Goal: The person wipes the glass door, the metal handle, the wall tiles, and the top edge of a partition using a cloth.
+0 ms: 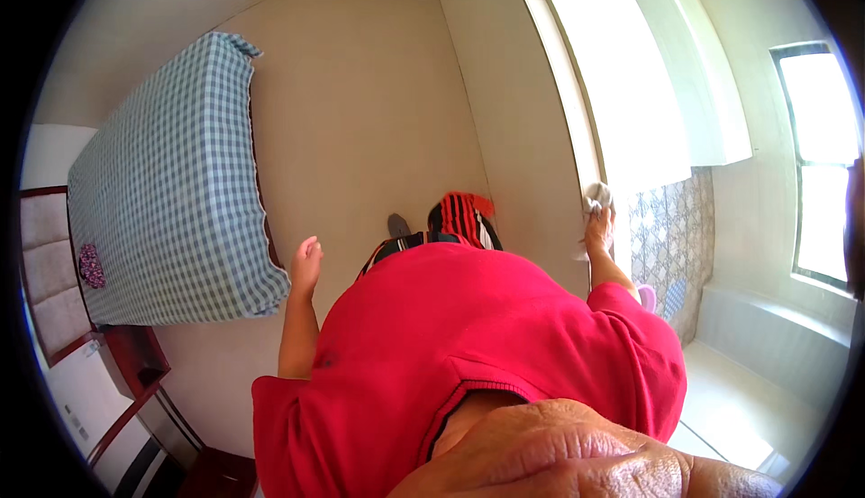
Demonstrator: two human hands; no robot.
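My right hand [599, 231] is closed around a crumpled whitish cloth [598, 195]. It presses the cloth to the edge of a long white frame [580, 109], which borders the bright opening at right. My left hand [307, 263] hangs beside my body near the corner of a bed, its fingers loosely curled and nothing visible in them. The bed's blue-and-white checked cover [182, 180] drapes over the side that faces me.
A purple patterned cloth item [91, 266] lies at the padded headboard [51, 255]. A dark red wooden nightstand [138, 359] stands by the bed. Beyond the frame are patterned flooring [665, 228], a pink object [647, 298] and a window [821, 109]. A plain wall panel [513, 93] adjoins the frame.
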